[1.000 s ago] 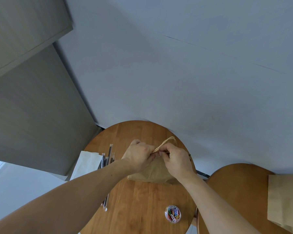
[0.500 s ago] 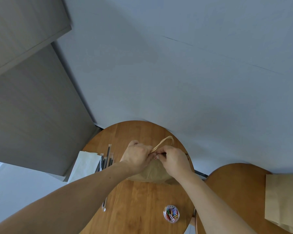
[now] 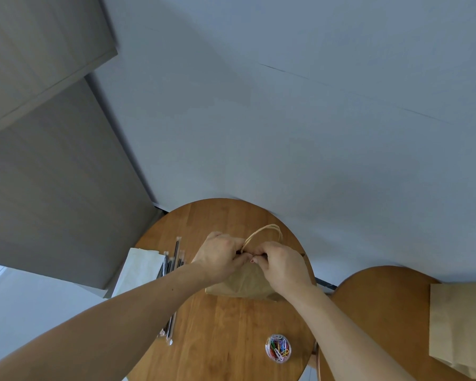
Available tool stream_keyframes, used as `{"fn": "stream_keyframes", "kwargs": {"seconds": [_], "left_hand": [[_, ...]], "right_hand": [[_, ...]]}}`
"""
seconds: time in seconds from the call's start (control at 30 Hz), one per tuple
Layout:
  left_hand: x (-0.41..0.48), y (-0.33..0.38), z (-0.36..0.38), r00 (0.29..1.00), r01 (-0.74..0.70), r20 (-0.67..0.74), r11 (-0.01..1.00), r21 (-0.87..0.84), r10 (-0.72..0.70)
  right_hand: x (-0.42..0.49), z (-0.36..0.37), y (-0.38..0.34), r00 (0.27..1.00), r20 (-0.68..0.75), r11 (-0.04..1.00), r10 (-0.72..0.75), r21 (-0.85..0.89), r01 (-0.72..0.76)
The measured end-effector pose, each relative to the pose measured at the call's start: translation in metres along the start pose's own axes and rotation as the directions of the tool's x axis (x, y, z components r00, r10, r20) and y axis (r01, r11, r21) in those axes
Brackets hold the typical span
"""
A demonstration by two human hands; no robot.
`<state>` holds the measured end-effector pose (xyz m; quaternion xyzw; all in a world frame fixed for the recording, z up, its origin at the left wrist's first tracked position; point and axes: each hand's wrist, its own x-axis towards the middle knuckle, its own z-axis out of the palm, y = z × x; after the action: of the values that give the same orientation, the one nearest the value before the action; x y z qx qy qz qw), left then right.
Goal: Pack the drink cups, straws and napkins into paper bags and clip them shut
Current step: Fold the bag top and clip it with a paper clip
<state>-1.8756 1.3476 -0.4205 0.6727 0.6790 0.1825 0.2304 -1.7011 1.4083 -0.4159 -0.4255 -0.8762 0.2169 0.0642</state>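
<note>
Fingertips of both hands meet at the top edge of the brown paper bag (image 3: 243,283), lower centre of frame. Left hand (image 3: 220,255): fingers curled in, pinching the bag's folded mouth. Right hand (image 3: 282,264): fingers likewise bunched and pressed on the same edge, thumb tip just touching the left hand's. Whether a clip sits between them cannot be told; it is hidden by the fingers.

Bag's twisted paper handles (image 3: 264,233) loop up just behind the hands. Bag stands on the round wooden table (image 3: 226,342); both forearms cross the table's near side and cover part of the bag's front.

No writing, brand or label readable on the bag or elsewhere.

Left of the hands: wrapped black straws (image 3: 175,259) lie in a bundle, running toward the bottom of the frame under the left forearm. Just beside them, further left, a stack of white napkins (image 3: 142,266) at the table's edge.

Lower right on the table: small clear tub of coloured paper clips (image 3: 278,348), well apart from the bag.

Right edge of frame: second wooden table (image 3: 379,303), with another brown paper bag (image 3: 460,328) lying flat on it.
</note>
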Motion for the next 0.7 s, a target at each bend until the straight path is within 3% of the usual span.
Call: {"fn": "stream_keyframes", "kwargs": {"seconds": [0.1, 0.23, 0.3, 0.37, 0.43, 0.5, 0.53, 0.7], "left_hand": [[-0.006, -0.008, -0.007, 0.998, 0.001, -0.062, 0.997, -0.082, -0.007], [-0.019, -0.036, -0.016, 0.978, 0.208, 0.021, 0.967, -0.148, -0.207], [-0.027, -0.049, -0.016, 0.947, 0.316, 0.11, 0.94, -0.13, -0.303], [-0.033, -0.059, -0.009, 0.901, 0.411, 0.196, 0.905, -0.11, -0.386], [-0.038, -0.064, 0.0, 0.868, 0.478, 0.234, 0.866, -0.148, -0.439], [-0.041, -0.061, 0.008, 0.865, 0.489, 0.227, 0.854, -0.178, -0.448], [-0.042, -0.059, 0.011, 0.871, 0.481, 0.213, 0.858, -0.183, -0.443], [-0.043, -0.049, 0.008, 0.884, 0.462, 0.173, 0.869, -0.177, -0.434]], "right_hand": [[-0.012, -0.005, 0.0, 0.994, -0.072, 0.997, -0.076, 0.008, 0.077], [-0.03, -0.024, 0.018, 0.908, -0.376, 0.959, -0.187, 0.128, 0.251], [-0.04, -0.031, 0.038, 0.903, -0.418, 0.98, -0.098, 0.115, 0.16], [-0.048, -0.03, 0.058, 0.952, -0.292, 0.992, 0.091, 0.105, -0.062], [-0.053, -0.024, 0.072, 0.975, -0.032, 0.972, 0.218, 0.09, -0.215], [-0.056, -0.015, 0.079, 0.95, 0.209, 0.942, 0.232, 0.194, -0.273], [-0.056, -0.011, 0.08, 0.942, 0.261, 0.926, 0.213, 0.253, -0.279], [-0.054, -0.002, 0.077, 0.944, 0.198, 0.905, 0.265, 0.286, -0.314]]}}
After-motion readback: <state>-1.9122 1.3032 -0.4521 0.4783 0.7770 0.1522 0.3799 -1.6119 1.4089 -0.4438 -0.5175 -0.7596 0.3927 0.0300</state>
